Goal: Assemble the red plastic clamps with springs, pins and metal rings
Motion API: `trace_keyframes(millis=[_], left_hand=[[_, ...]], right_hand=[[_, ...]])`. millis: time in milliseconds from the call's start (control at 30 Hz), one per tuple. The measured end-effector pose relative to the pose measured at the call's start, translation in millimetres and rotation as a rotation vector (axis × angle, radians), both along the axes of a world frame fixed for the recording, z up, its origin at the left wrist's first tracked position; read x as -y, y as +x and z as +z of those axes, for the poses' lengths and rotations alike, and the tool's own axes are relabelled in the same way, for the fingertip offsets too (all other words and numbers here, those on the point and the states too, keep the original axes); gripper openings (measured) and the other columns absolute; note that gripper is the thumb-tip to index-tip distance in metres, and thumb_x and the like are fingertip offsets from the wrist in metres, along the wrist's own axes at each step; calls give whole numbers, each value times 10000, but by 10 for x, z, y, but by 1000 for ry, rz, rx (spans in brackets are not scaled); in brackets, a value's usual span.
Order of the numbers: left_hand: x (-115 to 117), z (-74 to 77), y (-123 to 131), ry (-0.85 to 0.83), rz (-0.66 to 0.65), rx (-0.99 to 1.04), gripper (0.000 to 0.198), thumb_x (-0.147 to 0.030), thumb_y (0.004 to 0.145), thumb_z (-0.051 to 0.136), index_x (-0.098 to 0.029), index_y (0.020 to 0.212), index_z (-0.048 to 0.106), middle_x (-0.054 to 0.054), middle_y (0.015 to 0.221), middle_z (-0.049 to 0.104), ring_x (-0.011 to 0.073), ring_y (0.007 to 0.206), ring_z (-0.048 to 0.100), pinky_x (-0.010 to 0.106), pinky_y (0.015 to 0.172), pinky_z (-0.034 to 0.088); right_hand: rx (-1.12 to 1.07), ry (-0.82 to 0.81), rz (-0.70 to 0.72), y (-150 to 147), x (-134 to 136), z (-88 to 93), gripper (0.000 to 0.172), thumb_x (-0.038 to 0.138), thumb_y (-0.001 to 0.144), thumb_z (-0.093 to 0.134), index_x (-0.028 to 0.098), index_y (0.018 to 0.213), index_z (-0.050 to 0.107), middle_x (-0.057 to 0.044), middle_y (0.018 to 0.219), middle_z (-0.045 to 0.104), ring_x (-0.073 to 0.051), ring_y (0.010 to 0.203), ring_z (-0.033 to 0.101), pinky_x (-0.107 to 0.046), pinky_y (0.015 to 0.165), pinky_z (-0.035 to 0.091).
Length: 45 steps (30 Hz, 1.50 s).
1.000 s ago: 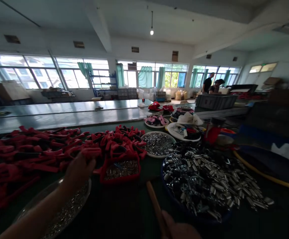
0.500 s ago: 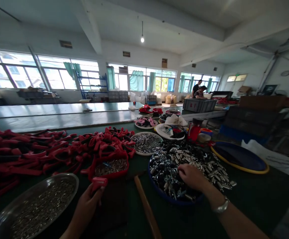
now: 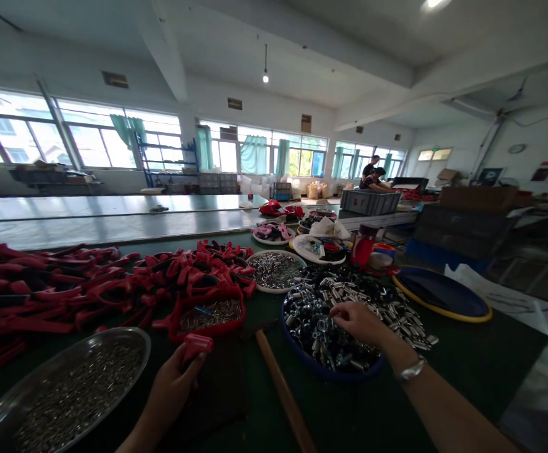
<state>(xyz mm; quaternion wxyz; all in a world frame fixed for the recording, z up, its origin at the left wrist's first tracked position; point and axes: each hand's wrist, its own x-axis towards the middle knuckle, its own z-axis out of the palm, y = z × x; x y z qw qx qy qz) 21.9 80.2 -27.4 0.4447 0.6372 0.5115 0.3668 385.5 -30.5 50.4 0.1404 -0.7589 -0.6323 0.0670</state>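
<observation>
My left hand (image 3: 172,387) is closed around a small red plastic piece (image 3: 199,344), whose end sticks out above the fingers. Most of that piece is hidden in the palm. My right hand (image 3: 359,324) reaches over a blue basin (image 3: 297,360) heaped with shiny metal fittings and springs. Its thumb and fingertips are pinched together at the pile; whatever is between them is too small to make out. Behind my left hand, a red tray (image 3: 236,328) holds small metal pins. A hammer with a wooden handle (image 3: 280,390) lies between my hands.
At lower left stands an oval metal dish (image 3: 147,345) of tiny metal parts. Red plastic handles (image 3: 113,289) are heaped behind it. Beyond the basin are a white plate (image 3: 311,255), a dish of metal pieces (image 3: 274,290) and a blue yellow-rimmed tray (image 3: 443,292). Two people are farther back.
The view has shifted slightly. My right hand has risen a little from the pile, fingertips pinched. My left hand still grips the red plastic piece, now slightly farther right in view.
</observation>
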Motion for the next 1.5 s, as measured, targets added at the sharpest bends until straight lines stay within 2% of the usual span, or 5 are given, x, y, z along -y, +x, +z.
trace_keyframes(millis=[367, 867, 1133, 1333, 1500], left_hand=[[-46, -79, -9, -13, -19, -82, 619, -659, 572, 545, -198, 983, 579, -58, 402, 476, 165, 378, 484, 233, 326, 321], [-78, -161, -51, 125, -41, -127, 532, -583, 606, 604, -172, 943, 632, 41, 854, 711, 248, 781, 651, 274, 652, 521], [-12, -115, -11, 132, -77, -75, 468, -501, 654, 612, -176, 990, 629, 39, 848, 701, 231, 754, 641, 283, 676, 507], [48, 181, 599, 131, -399, -37, 246, -315, 734, 553, -168, 911, 639, 46, 861, 679, 199, 808, 612, 265, 736, 464], [-203, 269, 1501, 208, -429, -242, 174, -226, 745, 504, -107, 788, 624, 52, 715, 653, 152, 646, 567, 222, 575, 410]], right_hand=[[92, -61, 59, -141, 222, 57, 283, 396, 735, 579, 260, 971, 654, -15, 872, 642, -181, 781, 585, -266, 680, 420], [410, -205, -160, 112, -606, 128, 114, 276, 797, 600, 172, 826, 636, -48, 922, 646, -185, 848, 594, -349, 743, 462], [322, -23, -120, 42, -444, 13, 215, 40, 711, 530, 152, 875, 612, -131, 903, 632, -267, 846, 603, -379, 722, 450], [-14, 265, -67, 146, -306, -100, 370, 221, 833, 420, 174, 1197, 372, -104, 1039, 576, -201, 925, 581, -353, 820, 457], [-549, 305, 21, 30, -342, -22, 353, 303, 846, 382, 207, 1185, 375, -27, 886, 556, -143, 705, 615, -237, 494, 501]])
